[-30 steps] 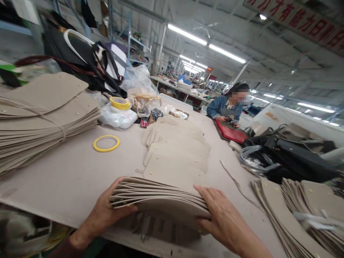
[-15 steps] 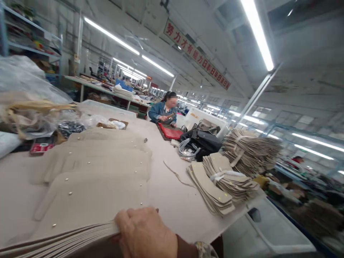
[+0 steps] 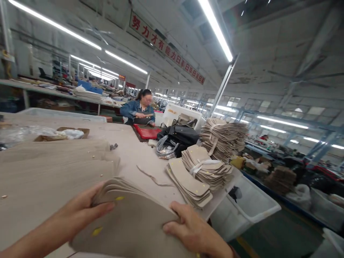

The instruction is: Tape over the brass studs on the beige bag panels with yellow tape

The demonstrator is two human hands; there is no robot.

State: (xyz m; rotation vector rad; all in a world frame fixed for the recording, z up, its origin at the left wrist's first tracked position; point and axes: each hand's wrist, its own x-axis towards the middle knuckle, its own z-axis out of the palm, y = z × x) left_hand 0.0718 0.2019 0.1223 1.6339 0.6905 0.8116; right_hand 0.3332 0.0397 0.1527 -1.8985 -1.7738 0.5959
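A stack of beige fabric panels (image 3: 139, 224) with yellow marks is held up and bent between my two hands, low in the view. My left hand (image 3: 88, 206) grips its upper left corner, thumb on the near face. On the right edge, my right hand (image 3: 190, 229) has its thumb in front and fingers behind. Beyond my left arm, overlapping beige panels with small metal studs (image 3: 67, 172) lie across the table. Two more piles of beige pieces, a loose one (image 3: 188, 182) and a white-tied bundle (image 3: 206, 165), rest past my right hand.
A tall tied bundle (image 3: 224, 139) stands at the table's right edge, near black bags (image 3: 177, 138). Across the table (image 3: 129, 157) a person (image 3: 139, 109) works over a red piece (image 3: 147, 132). White plastic bins (image 3: 242, 211) stand on the floor at right.
My left hand has come into view. The panel stack is now raised and turned between both hands, its yellow-marked face toward me. The view has swung to the right.
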